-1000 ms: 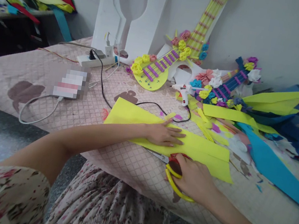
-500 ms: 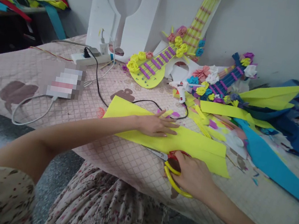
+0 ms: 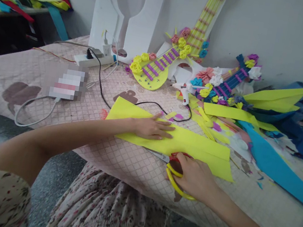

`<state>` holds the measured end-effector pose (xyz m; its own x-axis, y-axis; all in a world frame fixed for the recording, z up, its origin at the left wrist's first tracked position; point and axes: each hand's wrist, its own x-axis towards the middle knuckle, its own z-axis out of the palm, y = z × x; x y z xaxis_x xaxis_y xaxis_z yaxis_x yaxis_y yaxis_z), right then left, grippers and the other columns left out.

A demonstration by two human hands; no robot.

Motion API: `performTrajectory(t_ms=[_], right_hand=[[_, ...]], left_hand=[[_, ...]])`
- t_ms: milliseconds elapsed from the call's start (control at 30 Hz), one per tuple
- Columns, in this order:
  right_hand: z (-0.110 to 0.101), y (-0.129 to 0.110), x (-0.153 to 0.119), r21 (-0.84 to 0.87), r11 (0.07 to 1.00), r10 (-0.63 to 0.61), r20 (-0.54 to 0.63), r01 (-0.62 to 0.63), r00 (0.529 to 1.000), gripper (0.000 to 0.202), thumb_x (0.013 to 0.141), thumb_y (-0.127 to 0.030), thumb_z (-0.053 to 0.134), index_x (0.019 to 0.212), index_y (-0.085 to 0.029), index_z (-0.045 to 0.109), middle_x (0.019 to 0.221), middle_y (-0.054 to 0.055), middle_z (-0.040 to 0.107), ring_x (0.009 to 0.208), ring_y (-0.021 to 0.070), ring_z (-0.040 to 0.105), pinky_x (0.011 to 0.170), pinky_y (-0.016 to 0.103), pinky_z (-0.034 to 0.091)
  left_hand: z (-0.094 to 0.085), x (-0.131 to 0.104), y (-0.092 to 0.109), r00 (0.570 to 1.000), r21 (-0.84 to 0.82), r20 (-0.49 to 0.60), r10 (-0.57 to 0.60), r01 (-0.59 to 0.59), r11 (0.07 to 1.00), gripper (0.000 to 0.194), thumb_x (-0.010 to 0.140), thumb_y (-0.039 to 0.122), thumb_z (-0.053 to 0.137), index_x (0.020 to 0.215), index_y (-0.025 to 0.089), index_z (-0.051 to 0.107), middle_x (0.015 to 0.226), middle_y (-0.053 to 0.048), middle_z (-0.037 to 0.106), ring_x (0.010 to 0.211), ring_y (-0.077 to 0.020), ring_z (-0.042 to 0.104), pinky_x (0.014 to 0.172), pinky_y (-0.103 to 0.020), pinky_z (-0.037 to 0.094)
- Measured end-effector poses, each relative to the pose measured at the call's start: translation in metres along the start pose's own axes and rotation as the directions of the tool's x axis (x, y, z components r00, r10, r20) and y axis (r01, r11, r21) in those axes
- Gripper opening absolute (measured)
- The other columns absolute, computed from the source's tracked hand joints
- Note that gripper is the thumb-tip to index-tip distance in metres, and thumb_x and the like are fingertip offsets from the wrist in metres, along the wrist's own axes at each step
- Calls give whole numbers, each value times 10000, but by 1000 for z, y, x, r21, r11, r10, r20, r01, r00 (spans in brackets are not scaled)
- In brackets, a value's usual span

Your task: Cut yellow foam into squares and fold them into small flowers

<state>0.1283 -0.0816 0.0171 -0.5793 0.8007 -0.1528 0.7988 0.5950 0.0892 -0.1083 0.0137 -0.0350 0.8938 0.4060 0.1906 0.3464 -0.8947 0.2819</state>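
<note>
A long sheet of yellow crepe paper lies across the front of the table. My left hand rests flat on its middle, fingers spread and pointing right. Along the sheet's near edge, my right hand grips a pair of scissors with red and yellow handles. The blades point left and lie partly by the paper's edge; whether they touch the paper I cannot tell.
Behind the sheet lies a white glue gun with a black cord. Flower-decorated paper guitars lean at the back. Yellow scraps and a blue paper strip are on the right. A power strip sits at left.
My left hand has slid slightly left along the yellow paper. My right hand and the scissors are nearly where they were. The whole view has shifted a little.
</note>
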Motion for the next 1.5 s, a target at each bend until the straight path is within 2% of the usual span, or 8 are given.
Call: performTrajectory(t_ms=[367,567,767,967,1167,1367,1500], right_hand=[[6,6,-4,-26,999,-18,36,19,999,380,795,-514,538,1009,-201,542,853,67,699,752,277,664,591,317,384],[2,3,-3,-11,1000,17,26,-17,1000,406,771,-525,552,1009,-196,541,871,70,695,765,276,655,610,320,380],[-2,-4,3,0,1000,-4,27,4,1000,399,782,-516,536,1005,-185,546,874,81,698,770,269,655,605,312,374],[3,-3,5,-2,1000,-9,13,9,1000,396,780,-528,545,988,-192,544,855,69,696,740,266,655,596,313,376],[9,1,3,-41,998,-49,19,49,999,381,814,-524,505,1005,-196,545,822,68,695,719,267,655,584,314,374],[4,-1,3,-8,1000,-3,22,3,1000,401,773,-521,546,1004,-193,548,873,80,692,764,274,651,616,322,384],[0,-2,4,1,1000,20,49,-20,999,418,771,-524,538,1017,-185,555,879,94,692,778,281,648,625,326,384]], left_hand=[[1,0,-1,1000,-18,8,-13,13,1000,446,953,350,276,1386,297,371,1509,-14,246,1398,-220,191,1128,-499,-45],[0,1,1,999,13,30,-27,27,1000,454,955,344,263,1397,282,351,1514,-17,235,1404,-212,169,1125,-498,-60],[2,7,2,999,3,31,-35,35,999,446,952,331,281,1384,271,376,1505,-30,259,1396,-229,195,1120,-522,-21],[3,10,4,1000,24,20,-24,23,999,451,954,345,269,1384,263,379,1507,-28,258,1399,-219,186,1129,-485,10],[6,10,1,1000,57,5,-4,4,998,461,958,352,250,1386,239,380,1505,-51,261,1391,-237,210,1119,-515,4],[7,10,0,1000,33,-12,8,-7,999,461,952,354,264,1383,244,384,1501,-51,270,1388,-243,219,1120,-518,27],[5,10,1,1000,19,16,-25,25,1000,455,951,354,274,1386,270,375,1508,-27,254,1396,-229,194,1125,-497,23]])
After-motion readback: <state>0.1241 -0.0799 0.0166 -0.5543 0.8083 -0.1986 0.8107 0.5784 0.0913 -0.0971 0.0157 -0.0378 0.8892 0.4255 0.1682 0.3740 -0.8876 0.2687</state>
